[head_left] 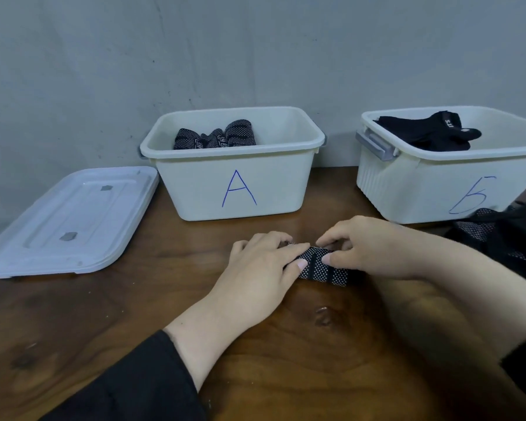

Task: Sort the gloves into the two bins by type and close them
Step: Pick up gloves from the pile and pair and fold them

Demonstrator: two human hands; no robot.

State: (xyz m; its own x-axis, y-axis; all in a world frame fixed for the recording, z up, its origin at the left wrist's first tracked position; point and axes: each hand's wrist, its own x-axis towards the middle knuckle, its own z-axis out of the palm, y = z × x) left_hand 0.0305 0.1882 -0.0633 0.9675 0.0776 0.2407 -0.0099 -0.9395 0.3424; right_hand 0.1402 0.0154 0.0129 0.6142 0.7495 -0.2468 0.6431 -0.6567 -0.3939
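A folded black glove with white dots (322, 268) lies on the wooden table in front of the bins. My left hand (258, 275) presses on its left end and my right hand (368, 247) pinches its right end. The white bin marked A (234, 183) stands at the centre back and holds several folded dotted gloves (216, 135). At the right stands the white bin marked B (438, 183), with plain black gloves (431, 132) inside. More dotted and black gloves (492, 235) are piled at the right edge, partly hidden by my right arm.
Stacked white lids (70, 220) lie flat on the table to the left of bin A. A grey wall runs right behind the bins. Bin B has a grey latch handle (377, 145) on its left side.
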